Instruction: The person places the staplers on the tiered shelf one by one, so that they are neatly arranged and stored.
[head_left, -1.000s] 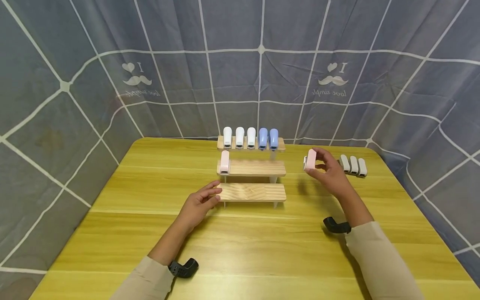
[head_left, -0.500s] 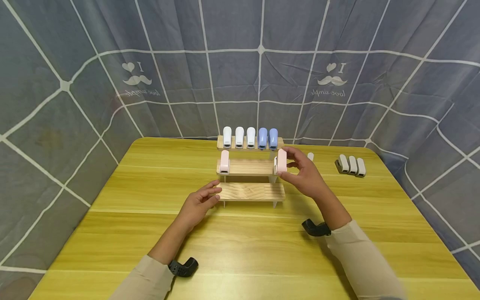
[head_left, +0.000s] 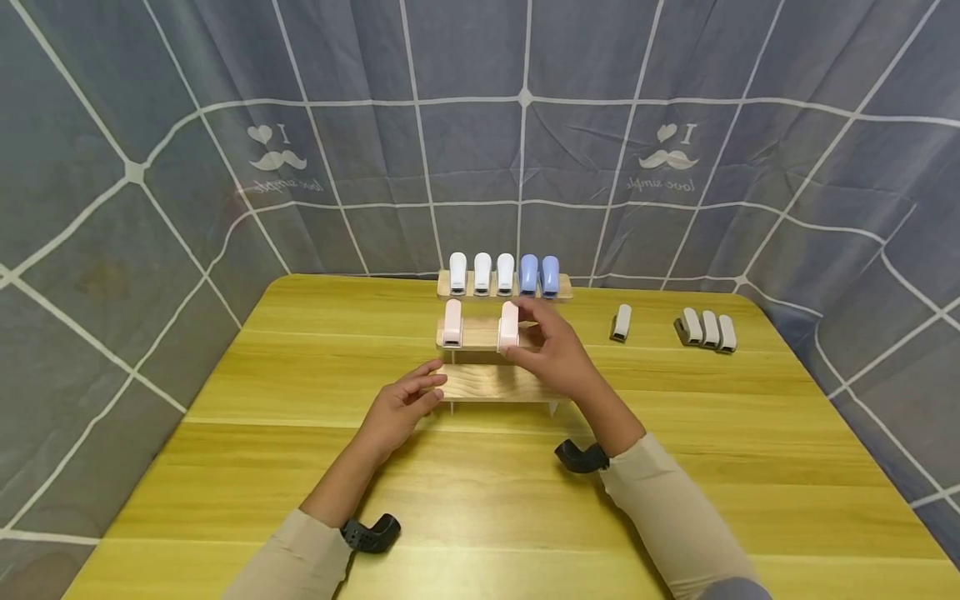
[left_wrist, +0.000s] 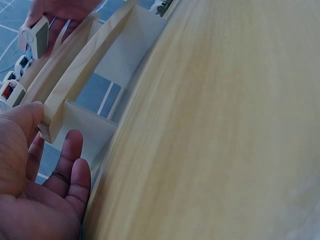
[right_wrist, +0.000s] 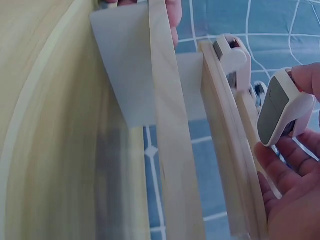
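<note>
My right hand [head_left: 553,348] pinches a pink mini stapler [head_left: 509,325] between thumb and fingers, over the middle shelf of a three-tier wooden rack [head_left: 495,383]. The held stapler's grey underside [right_wrist: 275,109] shows in the right wrist view. Another pink stapler [head_left: 452,322] stands at that shelf's left end. On the top shelf is a row of white staplers [head_left: 482,273] and two blue staplers [head_left: 528,275]. My left hand [head_left: 397,412] holds the left end of the lowest shelf, its thumb against the corner [left_wrist: 49,112] in the left wrist view; its other fingers are loosely bent.
A single white stapler [head_left: 621,322] stands on the wooden table [head_left: 480,500] right of the rack. Farther right are three more white staplers [head_left: 708,329] side by side. A grey-blue checked curtain [head_left: 360,167] surrounds the table's back and sides.
My right hand has carried the pink stapler leftward from beside the rack to the middle shelf, uncovering the single white stapler on the table. My left hand has stayed on the rack.
</note>
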